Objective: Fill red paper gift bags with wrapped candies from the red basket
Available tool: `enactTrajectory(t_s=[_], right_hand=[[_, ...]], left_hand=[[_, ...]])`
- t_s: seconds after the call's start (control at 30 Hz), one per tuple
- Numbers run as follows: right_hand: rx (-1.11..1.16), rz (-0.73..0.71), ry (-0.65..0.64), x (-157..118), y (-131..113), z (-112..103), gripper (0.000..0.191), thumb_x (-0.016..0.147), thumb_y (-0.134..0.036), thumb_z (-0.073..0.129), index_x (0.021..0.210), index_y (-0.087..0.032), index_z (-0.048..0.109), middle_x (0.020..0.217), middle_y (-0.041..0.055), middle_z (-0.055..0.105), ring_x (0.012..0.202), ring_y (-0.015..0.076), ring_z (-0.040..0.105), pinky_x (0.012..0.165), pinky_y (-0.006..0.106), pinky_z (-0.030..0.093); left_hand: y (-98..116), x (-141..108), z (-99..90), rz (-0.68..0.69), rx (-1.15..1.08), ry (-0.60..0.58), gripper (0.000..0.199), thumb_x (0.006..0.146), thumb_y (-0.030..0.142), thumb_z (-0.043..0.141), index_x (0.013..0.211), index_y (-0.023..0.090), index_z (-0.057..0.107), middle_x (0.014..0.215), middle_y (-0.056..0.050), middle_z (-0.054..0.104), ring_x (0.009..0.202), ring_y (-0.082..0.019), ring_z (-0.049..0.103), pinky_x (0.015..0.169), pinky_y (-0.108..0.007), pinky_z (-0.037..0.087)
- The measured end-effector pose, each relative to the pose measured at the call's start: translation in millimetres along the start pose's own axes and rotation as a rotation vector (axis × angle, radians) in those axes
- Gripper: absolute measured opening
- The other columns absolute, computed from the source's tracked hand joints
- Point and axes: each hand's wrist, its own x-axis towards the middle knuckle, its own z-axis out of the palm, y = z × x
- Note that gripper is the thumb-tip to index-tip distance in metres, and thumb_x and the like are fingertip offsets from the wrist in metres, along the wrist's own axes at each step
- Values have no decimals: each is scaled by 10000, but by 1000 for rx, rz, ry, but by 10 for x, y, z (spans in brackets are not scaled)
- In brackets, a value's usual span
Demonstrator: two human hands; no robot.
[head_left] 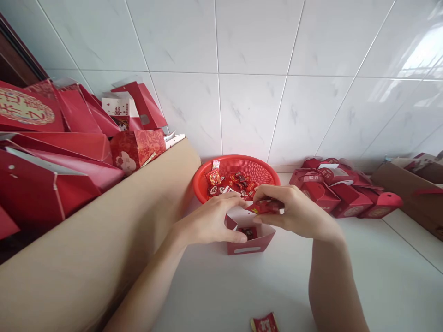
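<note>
A small red gift box [249,246] stands on the white tabletop with its top unfolded and a dark-wrapped candy [249,233] inside. My left hand [211,219] curls around the box's left side, its thumb by the front rim and its fingers at the back flap. Just above the opening, my right hand [294,210] pinches red-wrapped candies [266,207] between thumb and fingers; how many is hidden. Behind both hands sits a red plastic basket [251,165] with several wrapped candies [238,182] in it.
At left, a large cardboard carton [138,207] holds several red gift boxes [83,157]. Closed red boxes [349,191] cluster at right, beside another cardboard box [411,198]. A single wrapped candy [265,323] lies near the front. White tiled wall [252,101] rises behind.
</note>
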Motion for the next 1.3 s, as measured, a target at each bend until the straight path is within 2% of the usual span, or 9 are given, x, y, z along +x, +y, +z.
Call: enactTrajectory(t_s=[0.2, 0.33, 0.43, 0.53, 0.67, 0.77, 1.0, 1.13, 1.3], right_hand=[[-15, -10, -131, 110, 55, 96, 242, 771, -263, 812, 812, -195, 584, 637, -68, 548, 572, 86, 433, 511, 215, 320], [29, -49, -82, 124, 84, 91, 284, 884, -440, 695, 783, -191, 605, 625, -49, 520, 567, 93, 403, 508, 227, 323], [95, -30, -37, 102, 79, 68, 342, 958, -487, 571, 807, -187, 637, 660, -20, 578, 578, 101, 486, 516, 230, 364], [195, 68, -56, 94, 59, 67, 288, 954, -472, 574, 873, -197, 602, 626, -33, 601, 520, 112, 570, 477, 226, 406], [342, 157, -74, 111, 57, 82, 208, 925, -389, 606, 863, -220, 502, 630, -48, 614, 500, 131, 620, 439, 225, 465], [340, 125, -114, 115, 79, 82, 156, 912, -332, 609, 851, -209, 535, 698, -29, 624, 580, 126, 627, 482, 223, 490], [152, 39, -151, 105, 51, 95, 244, 946, -329, 583, 750, -187, 618, 596, -47, 522, 529, 87, 435, 468, 223, 319], [53, 13, -210, 107, 44, 109, 221, 952, -303, 576, 804, -194, 699, 654, -26, 592, 585, 100, 475, 529, 232, 361], [92, 13, -92, 53, 44, 49, 228, 969, -306, 541, 889, -199, 726, 743, 5, 684, 632, 125, 581, 573, 245, 457]], left_hand=[[74, 24, -29, 70, -39, -7, 515, 714, 421, 817, 1185, 276, 667, 1253, -36, 664, 1175, -288, 613, 965, -385, 516], [23, 20, -24, 23, 12, 14, 669, 674, 491, 843, 1273, 275, 637, 1342, -69, 630, 1262, -337, 563, 1002, -419, 500], [-9, 11, -23, -11, -7, 1, 712, 671, 513, 841, 1310, 288, 620, 1388, -70, 602, 1275, -342, 560, 950, -397, 535], [-27, 13, -28, -20, -48, -19, 709, 694, 515, 826, 1339, 324, 603, 1427, -50, 571, 1275, -332, 565, 930, -393, 553], [-66, 34, -42, -59, -37, 11, 808, 656, 555, 843, 1375, 297, 577, 1425, -74, 574, 1336, -354, 507, 998, -425, 531], [-86, 46, -56, -54, -45, -14, 775, 676, 550, 831, 1359, 277, 585, 1391, -69, 599, 1309, -340, 530, 973, -401, 546], [-60, 56, -66, -12, -72, -23, 668, 694, 501, 828, 1285, 275, 613, 1342, -57, 620, 1240, -306, 574, 948, -382, 537], [-42, 66, -73, 35, -91, -21, 548, 704, 438, 824, 1200, 277, 655, 1268, -44, 651, 1192, -288, 592, 938, -372, 524], [-52, 70, -69, 8, -101, -22, 586, 689, 467, 824, 1214, 274, 649, 1285, -58, 634, 1215, -304, 579, 930, -393, 534]])
